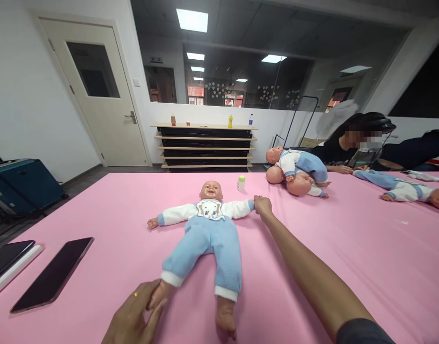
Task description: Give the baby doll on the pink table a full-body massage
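Observation:
A baby doll (211, 234) in a blue and white outfit with an elephant face on the chest lies on its back on the pink table (112, 210). Its head points away from me, its arms are spread and its legs reach toward me. My left hand (135, 310), with a ring on one finger, is closed around the doll's foot on the left side. At the doll's outstretched arm on the right side, my right hand (263, 206) grips the small hand. A small white bottle with a green cap (241, 183) stands beyond that arm.
Several dolls lie piled (298, 167) at the back right, near a person (343, 138). Another doll (409, 186) lies farther right. A dark phone (54, 272) and another device (11, 263) lie at the left. Behind the table stands a low shelf (205, 138).

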The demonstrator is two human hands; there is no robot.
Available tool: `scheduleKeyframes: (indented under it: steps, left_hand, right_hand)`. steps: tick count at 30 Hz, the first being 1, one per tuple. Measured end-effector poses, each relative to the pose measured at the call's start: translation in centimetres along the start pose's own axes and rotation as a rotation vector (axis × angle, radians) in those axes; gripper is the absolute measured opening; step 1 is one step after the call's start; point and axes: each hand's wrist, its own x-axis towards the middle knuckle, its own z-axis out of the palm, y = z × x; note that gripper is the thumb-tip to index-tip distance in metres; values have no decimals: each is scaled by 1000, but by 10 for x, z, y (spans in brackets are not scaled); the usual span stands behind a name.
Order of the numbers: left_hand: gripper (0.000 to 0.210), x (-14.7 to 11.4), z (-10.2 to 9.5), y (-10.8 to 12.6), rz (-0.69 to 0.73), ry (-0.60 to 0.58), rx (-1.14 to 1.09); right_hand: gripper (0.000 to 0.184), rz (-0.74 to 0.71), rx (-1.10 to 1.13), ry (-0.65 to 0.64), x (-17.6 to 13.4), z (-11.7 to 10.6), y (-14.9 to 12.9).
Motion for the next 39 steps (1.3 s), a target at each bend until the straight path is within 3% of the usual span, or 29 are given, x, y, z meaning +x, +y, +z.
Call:
scheduleKeyframes:
  steps: [3, 5, 9, 13, 15, 18, 23, 27, 30, 34, 39]
  left_hand:
    - [28, 35, -13, 23, 108, 109, 2]
    - [25, 65, -10, 46, 161, 80, -6]
    - [20, 119, 26, 90, 210, -127, 18]
    - [19, 136, 56, 107, 202, -173, 8]
    - [22, 128, 53, 102, 201, -152, -17]
    - [25, 98, 30, 84, 211, -83, -58]
    - [27, 34, -6, 45, 190, 55, -26]
    - [27, -1, 1, 20, 113, 1, -4]
    - [28, -11, 15, 9, 63, -85, -4]
    - [28, -4, 15, 7, 96, -33, 22]
    - [28, 33, -15, 27, 179, 160, 49]
  right_hand:
    - [34, -214, -110, -55, -4, 12, -49]
    - [36, -360, -179, -160, -16, 32, -83]
    - [24, -580, -340, -425, -54, 87, -129]
    - [23, -625, -442, -498, -68, 113, -130]
    - [25, -624, -419, -472, -59, 106, -121]
    - [32, -557, -336, -374, -31, 78, -100]
    - [39, -285, -188, -109, 15, 26, -46]
    - [33, -32, -113, -46, 21, 9, 6]
    - [31, 92, -84, -42, 12, 9, 32]
    - [29, 69, -104, -32, 5, 6, 29]
    - [31, -174, -208, -33, 7, 4, -28]
